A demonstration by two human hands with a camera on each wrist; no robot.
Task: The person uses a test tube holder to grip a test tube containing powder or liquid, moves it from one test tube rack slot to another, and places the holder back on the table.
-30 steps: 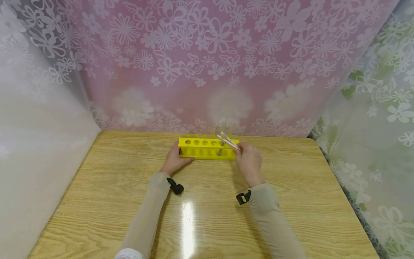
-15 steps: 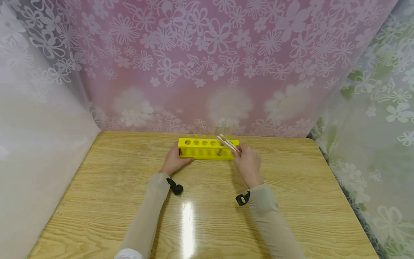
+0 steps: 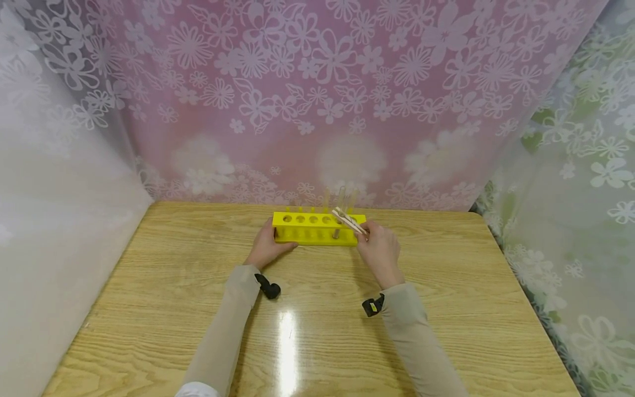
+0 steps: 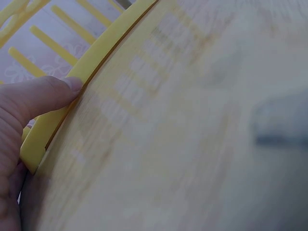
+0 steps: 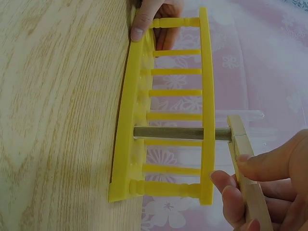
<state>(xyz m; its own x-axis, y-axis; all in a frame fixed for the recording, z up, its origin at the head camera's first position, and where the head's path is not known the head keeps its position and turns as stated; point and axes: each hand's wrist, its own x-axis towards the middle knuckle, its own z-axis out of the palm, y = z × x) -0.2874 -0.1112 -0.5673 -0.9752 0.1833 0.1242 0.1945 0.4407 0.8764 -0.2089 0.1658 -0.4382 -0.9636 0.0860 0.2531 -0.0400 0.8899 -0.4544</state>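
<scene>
Two curled grips: wooden clip (image 5: 252,197) between right hand's (image 3: 380,248) thumb and fingers, yellow rack (image 5: 208,91) in left hand (image 3: 265,246).

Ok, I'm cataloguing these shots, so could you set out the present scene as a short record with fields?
Surface: wood-grain table
Backdrop: pink floral sheet
Rack: yellow rack, upright on the table
Left hand: grips the rack's left end, thumb on the base's front edge
Right hand: holds a wooden clamp
Test tube: upright in the rack, toward its right end; lower part looks grey-brown
Clamp tip: at the tube, above the top plate; firmness of grip cannot be told
</scene>
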